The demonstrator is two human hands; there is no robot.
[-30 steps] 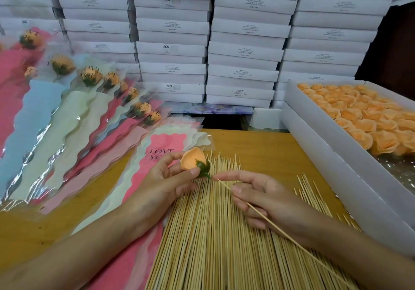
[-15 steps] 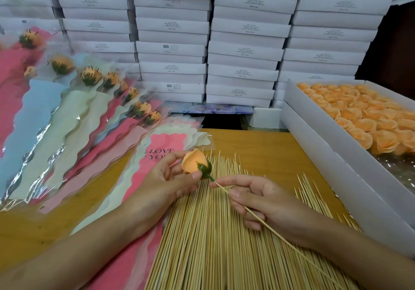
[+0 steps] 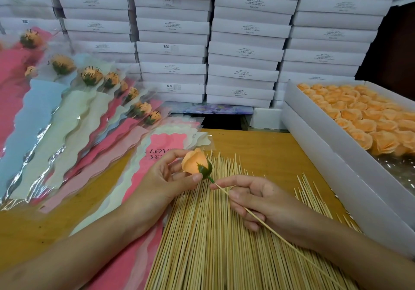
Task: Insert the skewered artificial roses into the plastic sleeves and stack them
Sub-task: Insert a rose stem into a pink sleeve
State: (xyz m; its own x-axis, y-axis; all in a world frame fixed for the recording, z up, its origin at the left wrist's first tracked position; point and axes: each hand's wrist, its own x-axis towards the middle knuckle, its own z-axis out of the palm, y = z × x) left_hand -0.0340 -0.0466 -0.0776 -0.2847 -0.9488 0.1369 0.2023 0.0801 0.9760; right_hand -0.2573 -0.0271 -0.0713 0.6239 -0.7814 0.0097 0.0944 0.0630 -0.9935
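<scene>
My left hand [image 3: 165, 178] pinches an orange artificial rose [image 3: 194, 160] with a green base, just above the skewer pile. My right hand [image 3: 258, 200] pinches a thin bamboo skewer [image 3: 278, 236], whose tip meets the rose's green stem. A pile of empty plastic sleeves [image 3: 157, 152], the top one pink with "I LOVE YOU" print, lies under my left hand. Several sleeved roses [image 3: 94, 76] lie fanned in a stack at the left.
A broad heap of loose bamboo skewers [image 3: 206, 233] covers the wooden table [image 3: 265, 150] in front of me. An open white box [image 3: 314, 137] of orange rose heads stands at the right. Stacked white cartons [image 3: 244, 49] wall off the back.
My right hand has slid a little left along the skewer towards the rose. The left hand and rose have barely moved.
</scene>
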